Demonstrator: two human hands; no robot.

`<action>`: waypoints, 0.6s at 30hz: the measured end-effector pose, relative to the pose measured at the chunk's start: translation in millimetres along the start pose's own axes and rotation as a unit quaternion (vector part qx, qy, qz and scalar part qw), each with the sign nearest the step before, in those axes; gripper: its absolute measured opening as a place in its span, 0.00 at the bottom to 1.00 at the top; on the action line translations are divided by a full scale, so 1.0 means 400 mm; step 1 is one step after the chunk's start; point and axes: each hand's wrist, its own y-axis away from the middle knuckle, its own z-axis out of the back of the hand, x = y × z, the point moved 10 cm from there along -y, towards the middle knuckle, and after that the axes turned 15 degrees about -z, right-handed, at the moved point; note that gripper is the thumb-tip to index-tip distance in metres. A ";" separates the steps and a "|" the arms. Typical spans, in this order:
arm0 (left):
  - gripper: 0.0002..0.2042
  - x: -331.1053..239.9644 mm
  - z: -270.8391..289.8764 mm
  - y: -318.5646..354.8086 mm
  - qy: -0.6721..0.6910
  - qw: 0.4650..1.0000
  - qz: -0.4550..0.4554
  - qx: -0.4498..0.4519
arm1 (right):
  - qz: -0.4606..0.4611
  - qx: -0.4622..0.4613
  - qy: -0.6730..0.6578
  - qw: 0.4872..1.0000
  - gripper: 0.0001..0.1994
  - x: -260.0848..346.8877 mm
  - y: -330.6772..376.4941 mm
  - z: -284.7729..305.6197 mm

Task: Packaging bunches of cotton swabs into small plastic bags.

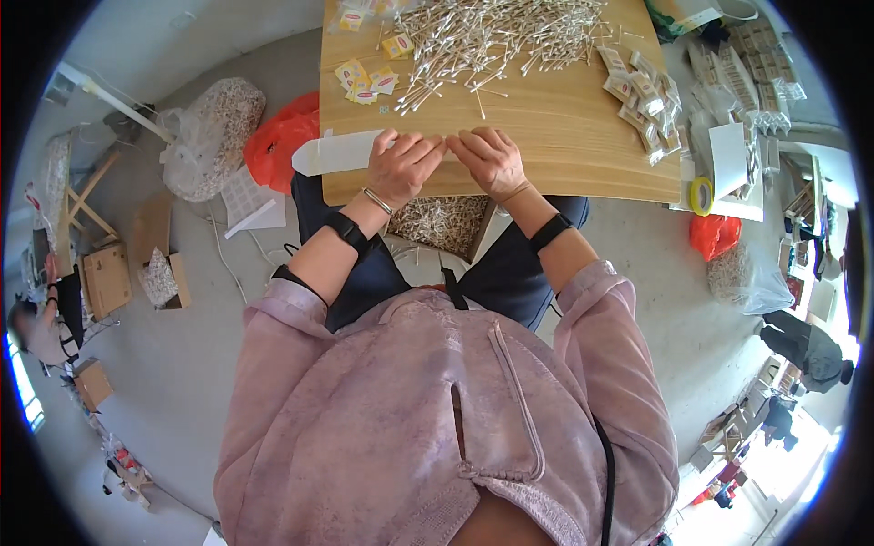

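Note:
Over the front edge of the wooden table, my two hands are close together with fingers curled. My left hand point(407, 170) grips a flat, whitish translucent plastic bag point(339, 153), whose pointed end sticks out to the left past the table's edge. Its fingertips nearly meet those of my right hand point(489, 162), which pinches at the bag's other end; the exact grip is hidden by the fingers. Beyond them a big loose pile of cotton swabs point(492, 41) spreads over the table. Small yellow-and-white cards point(360, 80) lie left of the pile, and filled packs of swabs point(646, 100) are heaped on its right.
The wooden table point(564, 150) ends just before my lap. Below it stands a box of swabs point(437, 223) between my legs. A red bag point(284, 141) and a large clear sack point(214, 136) are to the left. Yellow tape point(700, 196) sits at the right. Other people are farther off.

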 end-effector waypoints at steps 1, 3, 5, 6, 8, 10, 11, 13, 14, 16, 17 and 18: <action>0.10 -0.002 -0.001 0.003 -0.003 1.000 -0.002 -0.001 | 0.009 0.002 0.005 1.000 0.20 0.005 0.005 -0.001; 0.10 -0.004 -0.003 0.005 -0.008 1.000 -0.002 -0.003 | 0.018 0.004 0.008 1.000 0.19 0.008 0.008 -0.004; 0.10 -0.009 -0.001 0.004 -0.012 1.000 -0.001 -0.003 | 0.015 -0.004 0.014 1.000 0.19 0.004 0.009 -0.004; 0.10 -0.010 -0.001 0.003 -0.015 1.000 -0.002 0.001 | 0.015 -0.004 0.013 1.000 0.19 0.006 0.009 -0.002; 0.11 -0.012 0.000 0.006 -0.017 1.000 -0.003 0.006 | 0.017 -0.002 0.008 1.000 0.20 0.009 0.012 0.002; 0.12 -0.012 0.001 0.012 -0.011 1.000 0.005 0.003 | 0.014 -0.002 0.006 1.000 0.20 0.011 0.012 -0.001; 0.12 -0.012 0.001 0.014 -0.011 1.000 0.005 0.003 | 0.012 -0.002 0.005 1.000 0.20 0.010 0.011 -0.002; 0.12 -0.006 -0.006 0.015 -0.008 1.000 0.012 0.021 | 0.011 -0.006 0.004 1.000 0.20 0.003 0.009 -0.002; 0.12 -0.007 -0.005 0.013 -0.009 1.000 0.012 0.020 | 0.010 -0.010 0.003 1.000 0.20 0.000 0.008 0.000; 0.13 -0.005 -0.001 0.011 -0.007 0.999 0.023 0.021 | 0.012 -0.007 0.000 1.000 0.20 0.001 0.007 0.001; 0.13 -0.005 -0.001 0.011 -0.008 0.999 0.023 0.021 | 0.013 -0.003 -0.002 1.000 0.20 0.003 0.007 0.000; 0.12 -0.007 0.000 0.013 -0.011 0.999 0.028 0.020 | 0.013 -0.003 -0.002 1.000 0.20 0.004 0.007 0.000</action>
